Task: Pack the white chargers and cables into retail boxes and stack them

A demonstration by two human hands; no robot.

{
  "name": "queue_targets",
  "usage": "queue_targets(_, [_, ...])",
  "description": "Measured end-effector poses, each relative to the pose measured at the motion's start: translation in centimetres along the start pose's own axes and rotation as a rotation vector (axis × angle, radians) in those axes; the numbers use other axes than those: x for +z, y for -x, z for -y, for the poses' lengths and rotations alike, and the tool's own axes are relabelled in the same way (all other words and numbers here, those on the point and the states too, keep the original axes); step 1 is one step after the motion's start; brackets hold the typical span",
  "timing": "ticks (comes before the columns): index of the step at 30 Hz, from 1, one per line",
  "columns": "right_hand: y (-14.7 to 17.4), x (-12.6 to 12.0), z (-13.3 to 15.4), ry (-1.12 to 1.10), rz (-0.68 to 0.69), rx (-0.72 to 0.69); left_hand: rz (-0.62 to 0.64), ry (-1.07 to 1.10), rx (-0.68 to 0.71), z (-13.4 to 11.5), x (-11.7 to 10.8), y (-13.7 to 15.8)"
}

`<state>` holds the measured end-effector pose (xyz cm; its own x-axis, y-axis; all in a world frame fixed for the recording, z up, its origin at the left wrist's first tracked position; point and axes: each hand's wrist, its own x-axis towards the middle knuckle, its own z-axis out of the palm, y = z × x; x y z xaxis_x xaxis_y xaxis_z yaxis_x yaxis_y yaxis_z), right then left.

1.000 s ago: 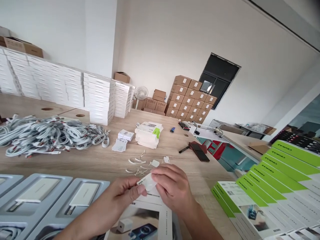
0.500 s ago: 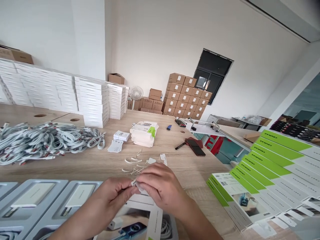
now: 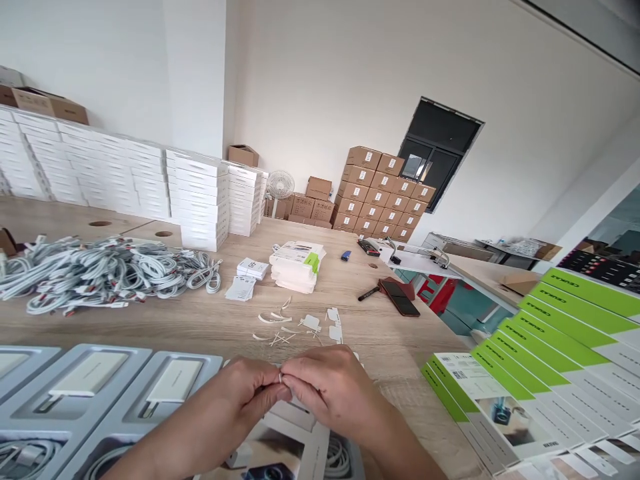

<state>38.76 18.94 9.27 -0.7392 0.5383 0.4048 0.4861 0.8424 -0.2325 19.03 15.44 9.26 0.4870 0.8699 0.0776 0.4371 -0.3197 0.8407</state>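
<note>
Left hand (image 3: pixel 245 390) and right hand (image 3: pixel 327 387) pinch one white slip (image 3: pixel 281 378) over one picture-printed box (image 3: pixel 283 448).
Both hands are closed to thumb-and-finger pinches, tips nearly meeting; they mostly hide the slip, directly above the printed box. Left of that box, three grey trays (image 3: pixel 55 427) hold one white charger (image 3: pixel 175 381) each, the third cut by the frame edge; just right of it lies one coiled cable (image 3: pixel 337 459). Beyond it on the bench (image 3: pixel 380 343) lie two stacks of cards (image 3: pixel 241 289), one marker (image 3: pixel 369 293) and one phone (image 3: pixel 401 299). Green-and-white boxes (image 3: pixel 545 333), right of it, overlap too much to count.
</note>
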Motion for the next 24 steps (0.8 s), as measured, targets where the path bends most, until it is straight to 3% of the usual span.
queue_targets(6, [0.2,-0.1,-0.6,-0.075,-0.031,0.087,-0.007,0.004,-0.073,0.5,-0.1,-0.2])
queue_targets(10, [0.0,-0.1,-0.8,-0.142,-0.010,0.058,-0.003,-0.029,-0.082,0.9,0.0,-0.2])
queue_targets(16, [0.0,0.3,-0.4,-0.031,0.023,0.011,0.024,-0.116,-0.046,1.2,0.1,-0.1])
queue_targets(24, [0.1,0.2,0.5,0.070,0.000,0.017,0.067,-0.052,-0.032,1.1,0.1,-0.2])
